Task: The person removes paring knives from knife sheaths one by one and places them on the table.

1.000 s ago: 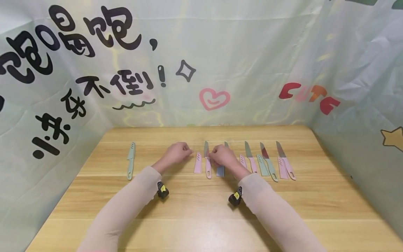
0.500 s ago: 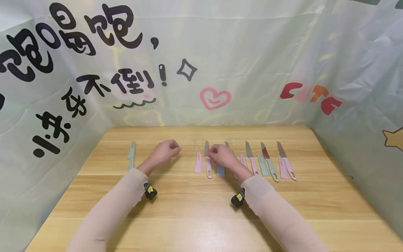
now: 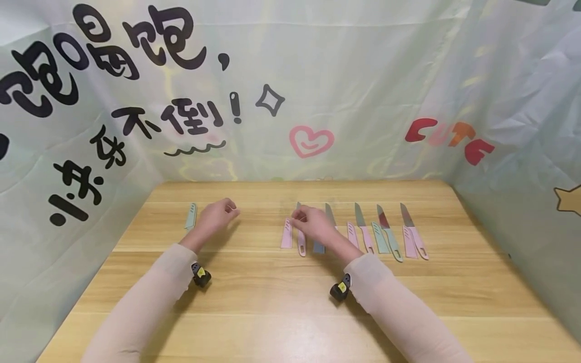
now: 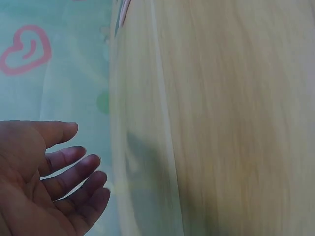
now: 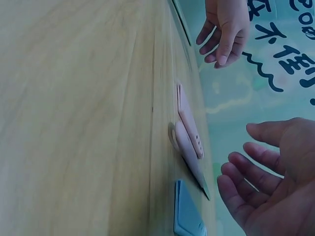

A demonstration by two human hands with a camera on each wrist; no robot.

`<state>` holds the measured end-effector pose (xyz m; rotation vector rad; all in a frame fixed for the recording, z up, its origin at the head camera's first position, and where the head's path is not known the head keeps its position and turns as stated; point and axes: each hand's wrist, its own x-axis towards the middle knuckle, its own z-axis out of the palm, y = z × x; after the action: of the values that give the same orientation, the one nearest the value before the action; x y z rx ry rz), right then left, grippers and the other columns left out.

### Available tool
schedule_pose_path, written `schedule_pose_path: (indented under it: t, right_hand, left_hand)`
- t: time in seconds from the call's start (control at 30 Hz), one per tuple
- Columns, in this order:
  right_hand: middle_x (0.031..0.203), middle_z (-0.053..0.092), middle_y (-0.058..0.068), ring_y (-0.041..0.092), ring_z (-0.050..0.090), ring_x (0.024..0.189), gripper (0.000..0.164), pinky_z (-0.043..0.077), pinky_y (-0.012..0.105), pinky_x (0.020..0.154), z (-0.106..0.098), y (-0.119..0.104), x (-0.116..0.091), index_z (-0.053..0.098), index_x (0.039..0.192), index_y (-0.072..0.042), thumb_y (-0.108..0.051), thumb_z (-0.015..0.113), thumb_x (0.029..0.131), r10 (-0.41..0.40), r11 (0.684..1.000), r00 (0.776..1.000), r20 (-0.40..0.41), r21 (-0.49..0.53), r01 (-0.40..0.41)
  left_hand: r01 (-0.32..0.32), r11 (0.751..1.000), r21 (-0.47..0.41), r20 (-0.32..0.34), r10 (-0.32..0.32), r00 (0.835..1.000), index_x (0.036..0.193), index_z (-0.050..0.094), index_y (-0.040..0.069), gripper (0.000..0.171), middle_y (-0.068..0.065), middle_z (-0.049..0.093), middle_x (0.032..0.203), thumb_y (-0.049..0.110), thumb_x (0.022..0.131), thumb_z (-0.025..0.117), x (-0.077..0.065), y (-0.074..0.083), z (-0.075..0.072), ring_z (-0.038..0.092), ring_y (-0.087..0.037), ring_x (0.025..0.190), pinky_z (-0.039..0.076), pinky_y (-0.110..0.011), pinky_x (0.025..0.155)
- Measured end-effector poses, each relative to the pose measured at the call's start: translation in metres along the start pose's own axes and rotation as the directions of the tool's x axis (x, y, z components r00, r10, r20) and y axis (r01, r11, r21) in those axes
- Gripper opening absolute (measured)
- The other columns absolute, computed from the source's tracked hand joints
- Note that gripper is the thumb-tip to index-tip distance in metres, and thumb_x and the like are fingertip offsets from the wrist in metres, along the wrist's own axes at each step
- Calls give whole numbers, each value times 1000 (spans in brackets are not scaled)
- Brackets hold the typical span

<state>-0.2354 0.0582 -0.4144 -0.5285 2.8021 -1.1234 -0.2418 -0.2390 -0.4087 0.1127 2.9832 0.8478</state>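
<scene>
My left hand (image 3: pixel 215 217) hovers at the left of the table beside a sheathed green knife (image 3: pixel 191 215), whose handle the forearm hides. In the left wrist view its relaxed fingers (image 4: pixel 74 179) hold nothing. My right hand (image 3: pixel 315 223) is above a bare pink-handled knife (image 3: pixel 301 245) and covers part of its blade. Loosely bent and holding nothing, its fingers (image 5: pixel 251 182) show in the right wrist view. Just left of that knife lies a pink sheath (image 3: pixel 286 234); a blue sheath (image 3: pixel 319 248) lies below the right hand.
Further right on the wooden table (image 3: pixel 281 302) lie more bare knives, among them a green-handled one (image 3: pixel 394 247), a pink-handled one (image 3: pixel 418 242) and another pink-handled one (image 3: pixel 366 239). Beside them are a green sheath (image 3: pixel 380 238) and pink sheaths. A printed curtain (image 3: pixel 372 75) encloses the back and sides.
My left hand has moved left, away from the pink sheath to beside the sheathed green knife. My right hand has shifted slightly left over the nearest pink-handled knife.
</scene>
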Motion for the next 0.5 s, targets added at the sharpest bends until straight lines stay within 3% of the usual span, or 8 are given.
schedule_pose_path:
  t: [0.23,0.5]
  right_hand:
    - [105,68,2,19,63,99,22,56,38,87,8,-5,-1,65,113,-11,-26,65,96,-56,998,998,11,40,56]
    - [121,64,6,22,61,109,35,54,38,94,13,-8,-1,60,128,-10,-29,61,98,-140,983,988,66,133,130]
  left_hand:
    - [-1,1000,17,-39,2,999,120,57,0,37,-22,64,117,31,101,55,-1,-20,-10,61,-38,106,51,-52,93]
    - [26,999,44,-42,-25,999,125,55,-3,41,-26,59,124,30,101,54,-1,-41,-21,55,-44,112,44,-58,99]
